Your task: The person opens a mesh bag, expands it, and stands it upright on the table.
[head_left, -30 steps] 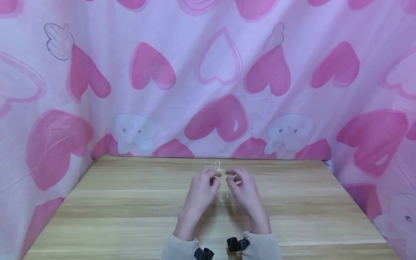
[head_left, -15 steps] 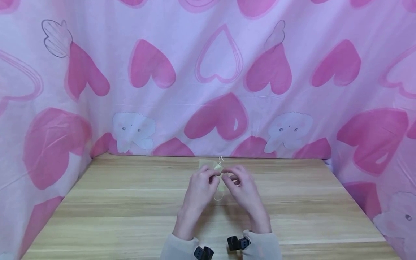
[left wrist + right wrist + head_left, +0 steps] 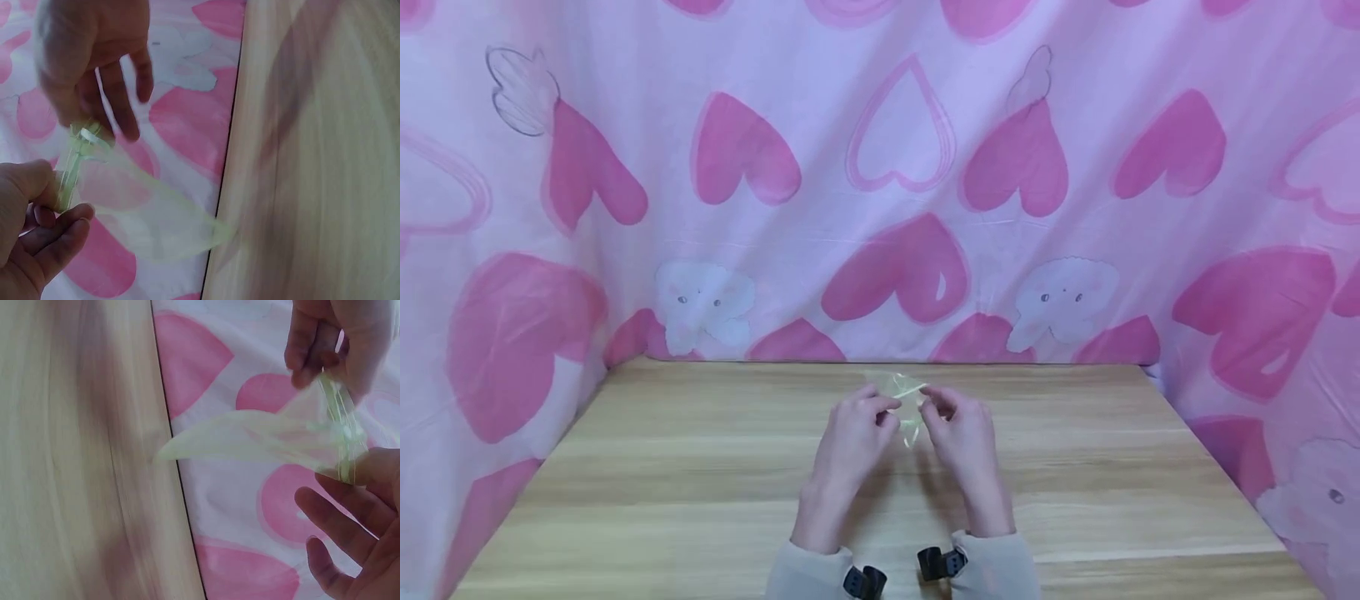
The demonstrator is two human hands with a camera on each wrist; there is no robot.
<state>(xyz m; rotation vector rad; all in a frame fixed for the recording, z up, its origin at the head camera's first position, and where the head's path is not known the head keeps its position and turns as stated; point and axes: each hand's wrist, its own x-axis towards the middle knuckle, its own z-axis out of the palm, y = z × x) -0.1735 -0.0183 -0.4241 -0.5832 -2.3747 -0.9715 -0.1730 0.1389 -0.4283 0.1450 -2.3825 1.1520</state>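
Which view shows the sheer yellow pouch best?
The right wrist view: the sheer yellow pouch shows from its corded edge, pinched by left hand and right hand, to its tapered end. The left wrist view shows it fainter against the patterned cloth; the head view, small and partly hidden.

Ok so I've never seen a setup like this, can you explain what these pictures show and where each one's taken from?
There's no machine here: these are a person's bare left hand and right hand. The wide picture comes from a camera on the head, looking forward and down. The two close ones come from the left and right wrists; the black devices by the sleeves are probably those cameras. The fingers of both hands pinch one sheer, pale yellow-green pouch, or something like one, near its banded edge. Under the hands is a wood-grain table, with a heart-printed cloth behind.
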